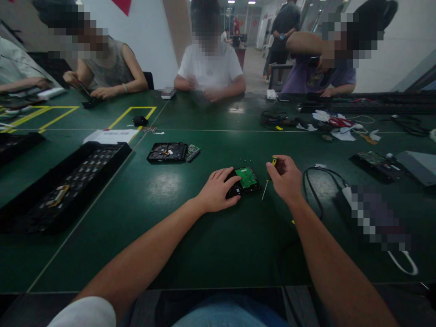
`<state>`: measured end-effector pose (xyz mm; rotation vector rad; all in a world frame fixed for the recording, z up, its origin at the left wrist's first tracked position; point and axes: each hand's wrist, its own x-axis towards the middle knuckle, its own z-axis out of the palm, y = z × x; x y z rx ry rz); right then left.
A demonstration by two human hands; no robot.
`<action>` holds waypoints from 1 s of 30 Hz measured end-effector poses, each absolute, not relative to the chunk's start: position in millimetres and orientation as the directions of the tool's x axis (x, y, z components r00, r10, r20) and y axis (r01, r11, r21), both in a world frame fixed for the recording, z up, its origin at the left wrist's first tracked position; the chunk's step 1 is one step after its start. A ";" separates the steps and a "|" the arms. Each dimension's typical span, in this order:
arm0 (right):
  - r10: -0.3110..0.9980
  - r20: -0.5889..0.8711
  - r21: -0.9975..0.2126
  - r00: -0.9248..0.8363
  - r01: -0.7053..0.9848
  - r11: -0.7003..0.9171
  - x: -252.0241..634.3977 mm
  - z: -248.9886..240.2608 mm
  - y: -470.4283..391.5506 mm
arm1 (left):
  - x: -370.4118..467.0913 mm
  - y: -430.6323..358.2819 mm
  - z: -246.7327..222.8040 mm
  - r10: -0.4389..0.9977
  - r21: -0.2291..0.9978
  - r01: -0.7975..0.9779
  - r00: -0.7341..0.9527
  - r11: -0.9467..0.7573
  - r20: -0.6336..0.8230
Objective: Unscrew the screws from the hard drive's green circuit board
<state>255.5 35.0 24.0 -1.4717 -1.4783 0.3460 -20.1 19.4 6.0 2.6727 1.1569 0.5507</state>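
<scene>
A black hard drive with a green circuit board [247, 177] lies on the green table in front of me. My left hand [219, 190] rests over its left side, thumb and fingers closed round the edge of the casing. Just right of the drive, my right hand [285, 178] holds a screwdriver [274, 161] with a yellow and black handle. Its thin shaft slants down to the left, the tip close to the table and apart from the drive. Several tiny bits, perhaps screws, lie behind the drive.
Another drive [167, 152] and a loose board [193, 153] lie behind left. A long black tray [73, 181] is at left. At right are a cable [315, 193], a pixelated device [378, 213] and another drive [378, 165]. Several people sit opposite.
</scene>
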 end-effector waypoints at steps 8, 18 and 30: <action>0.722 0.662 -0.593 0.201 0.729 0.341 252.3 39.8 27.1 | -11.7 13.6 3.0 0.783 0.289 0.728 0.566 -0.622 0.258; 0.744 0.666 -0.484 0.056 0.791 0.374 245.7 39.5 28.7 | 18.0 0.6 -1.4 0.872 0.286 0.833 0.398 -0.474 0.286; 0.749 0.655 -0.351 -0.096 0.839 0.415 246.2 43.3 45.1 | 12.1 9.0 -0.4 0.857 0.305 0.809 0.422 -0.503 0.297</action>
